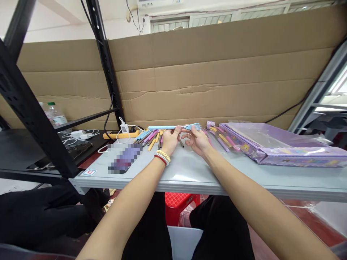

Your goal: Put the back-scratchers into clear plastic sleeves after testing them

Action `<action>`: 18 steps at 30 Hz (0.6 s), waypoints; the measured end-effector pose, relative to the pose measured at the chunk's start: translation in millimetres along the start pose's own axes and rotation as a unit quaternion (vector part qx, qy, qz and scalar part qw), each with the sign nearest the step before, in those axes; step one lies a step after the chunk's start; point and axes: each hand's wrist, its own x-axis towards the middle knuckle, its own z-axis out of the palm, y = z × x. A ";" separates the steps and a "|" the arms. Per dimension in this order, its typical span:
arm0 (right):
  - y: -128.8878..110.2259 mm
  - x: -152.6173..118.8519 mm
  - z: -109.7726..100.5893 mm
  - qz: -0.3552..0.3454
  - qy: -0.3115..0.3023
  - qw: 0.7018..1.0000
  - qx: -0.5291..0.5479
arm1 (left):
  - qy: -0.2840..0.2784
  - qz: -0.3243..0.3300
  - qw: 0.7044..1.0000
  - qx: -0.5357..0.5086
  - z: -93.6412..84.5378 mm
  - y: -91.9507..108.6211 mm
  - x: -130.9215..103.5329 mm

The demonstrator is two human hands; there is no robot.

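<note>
Along its front edge, the grey table (187,171) is showing bare room. Farther back, the left hand (170,141) is pinching a light-blue scratcher (162,127) near its middle; the right hand (199,141) is holding its hand-shaped end. Coloured sticks (153,142) are lying leftward, a purple box (298,160) is filling the right side, and cardboard (206,79) is standing behind the far edge.

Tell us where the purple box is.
In the head view, the purple box lies on the right of the table, beside the sticks in clear plastic.
</note>
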 end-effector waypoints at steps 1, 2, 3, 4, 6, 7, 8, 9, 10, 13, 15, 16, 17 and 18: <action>1.3 0.7 1.5 0.001 0.003 1.000 -0.005 | 0.011 -0.001 1.000 -0.021 -0.7 -0.2 1.6; 1.6 2.0 2.0 -0.003 0.015 1.000 -0.007 | 0.028 -0.001 0.999 -0.045 -1.9 0.0 3.7; 0.7 3.9 1.1 -0.010 0.035 0.999 -0.005 | 0.054 -0.004 0.996 -0.072 -3.7 1.0 6.4; -1.8 6.2 -1.3 -0.021 0.065 0.998 0.000 | 0.087 -0.008 0.991 -0.101 -6.5 2.8 9.5; -11.0 11.2 -11.0 -0.052 0.149 0.987 0.017 | 0.170 -0.022 0.973 -0.155 -14.7 8.3 16.5; -17.5 13.4 -18.0 -0.069 0.193 0.978 0.027 | 0.204 -0.028 0.963 -0.173 -19.9 11.6 20.0; -24.6 15.2 -25.9 -0.087 0.234 0.968 0.034 | 0.245 -0.024 0.951 -0.185 -25.6 15.1 23.3; -32.2 16.4 -34.3 -0.103 0.262 0.959 0.038 | 0.269 -0.017 0.943 -0.193 -31.6 18.5 26.2; -39.7 16.9 -42.7 -0.115 0.283 0.951 0.039 | 0.280 -0.011 0.940 -0.195 -37.7 21.7 28.8; -59.9 15.5 -64.7 -0.141 0.360 0.920 0.059 | 0.343 0.011 0.917 -0.204 -57.1 29.4 34.2; -69.4 13.7 -75.4 -0.144 0.421 0.892 0.083 | 0.415 -0.015 0.881 -0.228 -69.4 32.9 36.3; -72.5 13.0 -79.4 -0.146 0.439 0.882 0.092 | 0.422 -0.012 0.875 -0.235 -74.6 34.1 37.0; -74.3 12.6 -82.6 -0.148 0.451 0.875 0.098 | 0.419 0.002 0.878 -0.231 -78.8 34.7 37.7; -75.0 12.4 -85.1 -0.150 0.461 0.869 0.103 | 0.421 0.005 0.878 -0.229 -82.1 34.8 38.4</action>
